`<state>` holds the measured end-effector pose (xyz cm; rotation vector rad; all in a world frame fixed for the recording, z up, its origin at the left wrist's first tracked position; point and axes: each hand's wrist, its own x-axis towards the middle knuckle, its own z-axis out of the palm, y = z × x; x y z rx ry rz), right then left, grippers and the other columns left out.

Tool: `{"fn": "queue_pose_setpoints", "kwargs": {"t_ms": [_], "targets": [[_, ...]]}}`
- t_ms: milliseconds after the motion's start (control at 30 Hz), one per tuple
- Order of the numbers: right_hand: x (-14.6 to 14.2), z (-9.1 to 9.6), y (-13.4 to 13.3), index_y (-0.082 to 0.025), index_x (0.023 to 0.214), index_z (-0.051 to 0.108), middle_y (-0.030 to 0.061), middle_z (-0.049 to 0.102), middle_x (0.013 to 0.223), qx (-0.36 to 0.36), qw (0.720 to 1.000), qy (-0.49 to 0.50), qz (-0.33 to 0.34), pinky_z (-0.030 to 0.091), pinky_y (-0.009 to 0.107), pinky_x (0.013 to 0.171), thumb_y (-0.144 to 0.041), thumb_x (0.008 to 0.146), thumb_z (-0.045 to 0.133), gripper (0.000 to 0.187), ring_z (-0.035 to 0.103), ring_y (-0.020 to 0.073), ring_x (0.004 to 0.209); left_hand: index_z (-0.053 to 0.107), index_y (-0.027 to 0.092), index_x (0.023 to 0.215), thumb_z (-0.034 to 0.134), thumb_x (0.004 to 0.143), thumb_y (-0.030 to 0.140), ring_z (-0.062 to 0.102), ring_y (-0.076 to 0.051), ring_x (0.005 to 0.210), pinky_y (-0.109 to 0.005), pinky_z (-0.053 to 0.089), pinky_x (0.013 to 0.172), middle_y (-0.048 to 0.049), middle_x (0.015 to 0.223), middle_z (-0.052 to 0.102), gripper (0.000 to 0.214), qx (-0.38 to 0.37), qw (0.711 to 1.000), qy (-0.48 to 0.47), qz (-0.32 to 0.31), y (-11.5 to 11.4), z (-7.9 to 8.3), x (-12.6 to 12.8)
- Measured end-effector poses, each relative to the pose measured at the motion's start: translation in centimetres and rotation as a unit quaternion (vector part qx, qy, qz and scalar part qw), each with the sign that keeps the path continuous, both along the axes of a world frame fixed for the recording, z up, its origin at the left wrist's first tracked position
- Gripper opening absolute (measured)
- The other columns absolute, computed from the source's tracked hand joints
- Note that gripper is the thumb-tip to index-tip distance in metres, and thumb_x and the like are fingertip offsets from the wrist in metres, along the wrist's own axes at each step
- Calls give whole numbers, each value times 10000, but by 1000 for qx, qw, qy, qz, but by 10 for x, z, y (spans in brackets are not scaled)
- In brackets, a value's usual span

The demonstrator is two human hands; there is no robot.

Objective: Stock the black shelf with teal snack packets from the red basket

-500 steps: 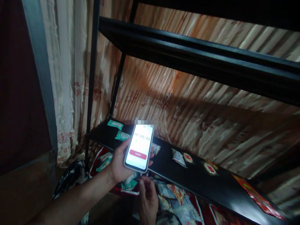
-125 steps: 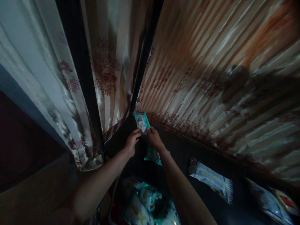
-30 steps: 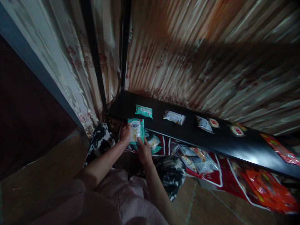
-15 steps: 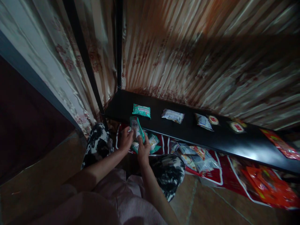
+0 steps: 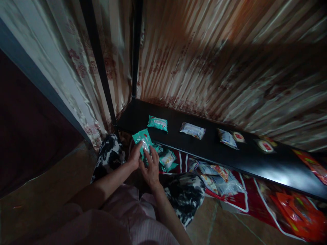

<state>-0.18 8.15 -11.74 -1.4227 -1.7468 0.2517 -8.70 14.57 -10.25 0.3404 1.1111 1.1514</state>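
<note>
A teal snack packet with a pale, shiny middle is tilted up over the front edge of the black shelf. Its lower left part is in the grip of my left hand. On the packet's lower right, my right hand has its fingers spread, their tips at the wrapper and the thumb apart. Another teal packet lies on the shelf just behind. Below the hands, several more teal packets rest in a red bag.
Along the shelf lie a white packet, a second white packet, round-labelled items and a red packet. Red bags below hold white packets and orange packets. A black post rises at left before curtains.
The held packet has turned over and tipped left, now showing a different side. My right hand's fingers have spread and its thumb has come off the packet. The view has shifted slightly.
</note>
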Motion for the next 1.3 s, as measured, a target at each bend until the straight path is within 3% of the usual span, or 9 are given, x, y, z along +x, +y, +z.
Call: {"fn": "queue_pose_setpoints", "kwargs": {"t_ms": [100, 200, 300, 400, 600, 833, 1067, 1200, 1300], "targets": [[4, 3, 0, -236, 1208, 568, 107, 448, 1386, 5, 1000, 24, 12, 332, 510, 1038, -295, 891, 471, 336, 355, 258, 1310, 628, 157, 908, 696, 632, 496, 670, -197, 741, -284, 509, 656, -55, 794, 705, 443, -15, 999, -45, -8, 6, 4, -8], [8, 3, 9, -194, 1156, 588, 131, 512, 1310, -10, 993, 89, -74, 350, 494, 1016, -338, 905, 430, 330, 424, 251, 1247, 627, 140, 907, 711, 642, 432, 681, -218, 727, -305, 529, 656, -64, 767, 711, 403, -31, 994, -102, -22, 10, 7, -11], [12, 3, 20, -146, 1203, 537, 154, 572, 1214, -84, 967, 201, -131, 418, 432, 938, -445, 879, 441, 452, 518, 246, 1127, 633, 127, 947, 712, 655, 370, 690, -232, 745, -326, 543, 687, -71, 777, 719, 388, -42, 990, -130, -31, 10, 8, -12], [14, 9, 25, -147, 1152, 551, 105, 633, 1061, -156, 932, 304, -118, 468, 320, 793, -516, 855, 440, 486, 585, 203, 951, 640, 120, 974, 716, 657, 353, 694, -238, 744, -342, 550, 701, -78, 783, 722, 401, -50, 988, -134, -52, 8, 4, -12], [9, 18, 22, -184, 707, 516, -55, 442, 590, -199, 911, 344, -107, 344, 212, 504, -580, 834, 421, 427, 396, 99, 552, 647, 110, 986, 726, 646, 387, 693, -231, 717, -344, 555, 684, -85, 785, 722, 446, -55, 987, -105, -107, 5, -3, -12], [11, 5, 26, -187, 777, 510, -67, 406, 596, -175, 908, 345, -163, 340, 219, 512, -598, 832, 393, 431, 379, 104, 554, 669, 147, 977, 768, 605, 410, 680, -193, 779, -302, 529, 768, -67, 877, 725, 466, 58, 984, -18, -169, 4, -11, -12], [14, 4, 28, -173, 851, 551, -45, 460, 617, -170, 922, 305, -166, 375, 232, 543, -573, 857, 365, 442, 434, 119, 569, 677, 180, 982, 734, 625, 501, 659, -213, 904, -324, 503, 848, -66, 967, 717, 484, 81, 980, 63, -172, 0, -17, -10], [14, 0, 29, -148, 1046, 556, 63, 603, 860, -150, 938, 245, -193, 446, 298, 668, -537, 864, 381, 464, 561, 178, 741, 662, 182, 1040, 704, 648, 519, 652, -233, 943, -334, 500, 849, -70, 1021, 707, 519, 91, 978, 96, -163, 1, -12, -10], [13, -5, 30, -146, 1145, 524, 132, 587, 1058, -89, 958, 190, -196, 458, 364, 794, -482, 866, 425, 448, 568, 223, 936, 644, 172, 1083, 676, 672, 520, 641, -251, 977, -349, 491, 867, -80, 1046, 700, 540, 91, 978, 108, -152, 3, -11, -10]]}}
